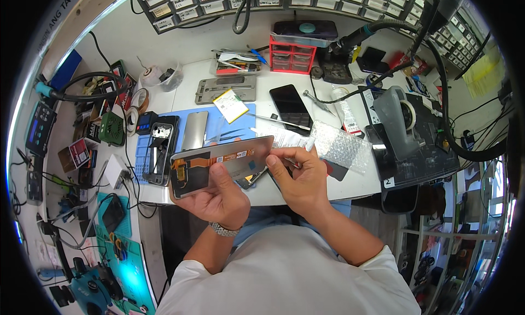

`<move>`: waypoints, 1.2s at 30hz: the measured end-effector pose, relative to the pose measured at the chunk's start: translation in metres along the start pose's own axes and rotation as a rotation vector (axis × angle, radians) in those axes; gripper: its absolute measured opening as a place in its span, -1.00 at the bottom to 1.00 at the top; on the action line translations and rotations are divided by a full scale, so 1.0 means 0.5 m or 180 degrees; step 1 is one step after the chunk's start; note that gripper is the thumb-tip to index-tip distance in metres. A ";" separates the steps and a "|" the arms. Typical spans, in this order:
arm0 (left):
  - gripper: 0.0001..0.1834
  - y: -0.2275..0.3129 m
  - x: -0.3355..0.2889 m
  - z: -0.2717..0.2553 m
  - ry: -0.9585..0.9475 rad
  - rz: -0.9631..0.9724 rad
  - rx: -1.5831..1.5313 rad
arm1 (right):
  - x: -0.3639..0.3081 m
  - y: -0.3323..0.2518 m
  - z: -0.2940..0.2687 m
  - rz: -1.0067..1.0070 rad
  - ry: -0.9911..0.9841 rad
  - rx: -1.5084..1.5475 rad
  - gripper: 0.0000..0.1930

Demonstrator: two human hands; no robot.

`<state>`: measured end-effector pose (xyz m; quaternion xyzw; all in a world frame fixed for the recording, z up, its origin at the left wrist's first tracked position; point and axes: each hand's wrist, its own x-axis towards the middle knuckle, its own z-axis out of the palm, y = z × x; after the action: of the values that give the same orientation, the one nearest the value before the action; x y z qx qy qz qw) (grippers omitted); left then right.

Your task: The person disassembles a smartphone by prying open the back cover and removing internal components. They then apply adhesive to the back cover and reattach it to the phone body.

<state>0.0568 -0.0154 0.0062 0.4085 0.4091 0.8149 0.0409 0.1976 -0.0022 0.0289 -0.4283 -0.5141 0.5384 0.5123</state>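
My left hand (221,197), with a metal watch band at the wrist, grips a phone screen (227,162) from below, thumb over its face. The screen is tilted, its grey back toward me, with an orange flex cable and a black patch at the left end. My right hand (301,178) is closed at the screen's right corner, thumb and forefinger pinched there; any small piece between them is hidden. On the blue mat (188,115) beyond lie an opened phone body (163,151), a silver flat panel (195,130), tweezers (232,134) and a white-yellow battery-like pack (231,105).
A black phone (291,107) lies behind my right hand, with bubble wrap (342,145) beside it. A red drawer box (292,57) stands at the back. To the right sits a black machine (410,145); cables and a green gadget (111,129) crowd the left.
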 end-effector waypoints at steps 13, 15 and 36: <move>-0.67 0.039 0.008 -0.013 -0.0705 0.0831 0.0651 | 0.004 0.000 0.000 -0.0179 0.0228 -0.0720 -0.86; -0.47 0.045 0.010 -0.015 -0.0882 0.0770 0.0754 | 0.004 0.001 -0.001 -0.0165 0.0219 -0.0719 -0.86; -0.43 0.013 -0.010 -0.005 -0.0030 0.0085 -0.0160 | 0.010 0.025 -0.010 -0.0065 0.0089 -0.0397 -0.93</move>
<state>0.0602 -0.0232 0.0070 0.4167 0.3829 0.8234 0.0422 0.2008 0.0038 0.0163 -0.4617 -0.5438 0.4940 0.4972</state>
